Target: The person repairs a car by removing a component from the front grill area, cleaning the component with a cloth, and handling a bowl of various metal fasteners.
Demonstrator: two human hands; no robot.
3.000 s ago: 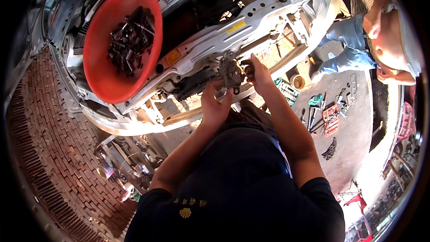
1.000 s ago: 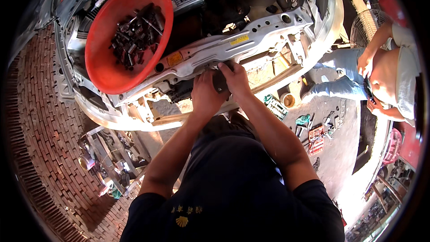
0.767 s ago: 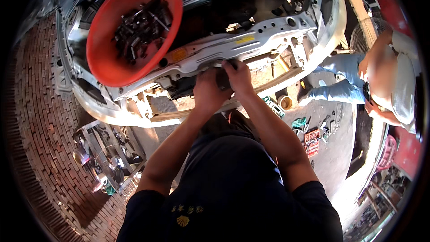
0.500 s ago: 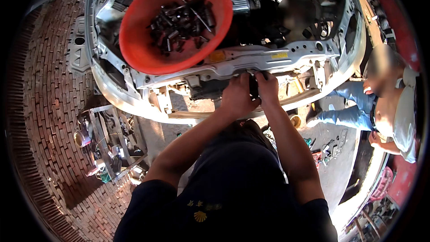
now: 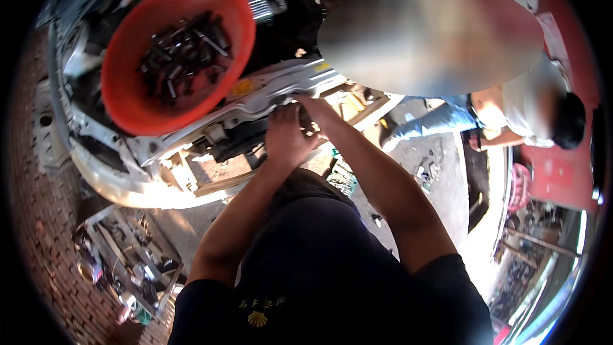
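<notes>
Together, both hands (image 5: 287,137) hold a dark part (image 5: 304,118) near yellow labels (image 5: 242,87).

Small yellow lettering (image 5: 263,303) above a shell emblem (image 5: 257,319) on a dark shirt (image 5: 319,262) — unreadable, orange label (image 5: 242,87) and yellow label (image 5: 322,66) on a silver crossbar (image 5: 274,85) — blurred

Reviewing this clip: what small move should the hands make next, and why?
Probably shift the bare left hand slightly aside, with the bare right hand steadying the dark, mostly hidden part between them. Both hands crowd together at the silver metal crossbar and cover most of that part, so a clearer view would likely help.
</notes>
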